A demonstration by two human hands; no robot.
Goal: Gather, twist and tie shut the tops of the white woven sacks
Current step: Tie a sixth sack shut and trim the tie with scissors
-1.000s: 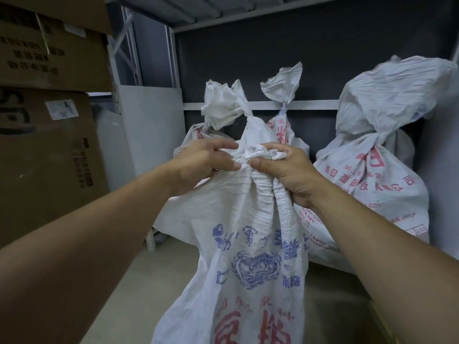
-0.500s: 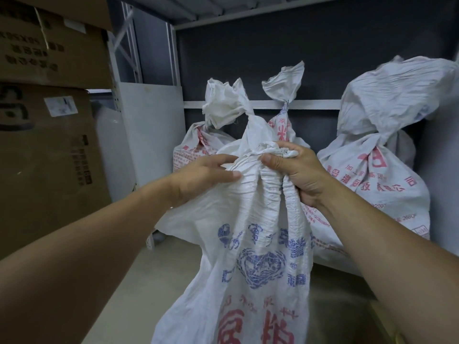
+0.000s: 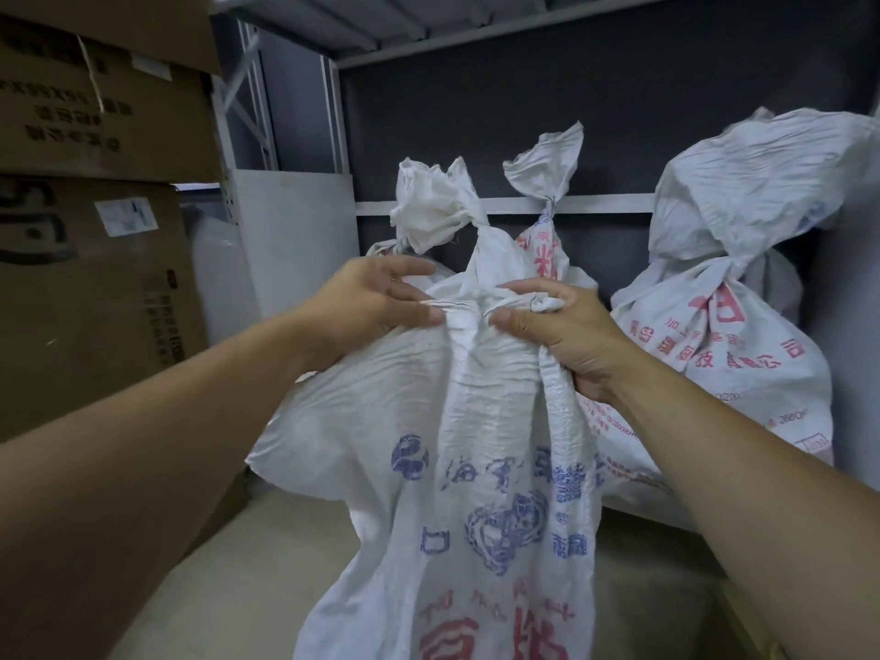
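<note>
Both forearms reach forward and meet at the mouth of the blue-and-red-printed woven sack (image 3: 476,445); the left grip (image 3: 371,307) pinches the top hem between thumb and outstretched fingers; the right grip (image 3: 562,335) is curled tight round a gathered bunch, cloth poking out between its fingers; the sack stands just before three tied sacks (image 3: 743,288), with cardboard boxes (image 3: 95,302) at the left.

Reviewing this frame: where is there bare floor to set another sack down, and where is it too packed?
Bare floor lies lower left, between the cardboard boxes and the front sack. A smaller strip shows lower right, between that sack and the right forearm. Along the dark back wall it is crowded: tied sacks stand side by side.
</note>
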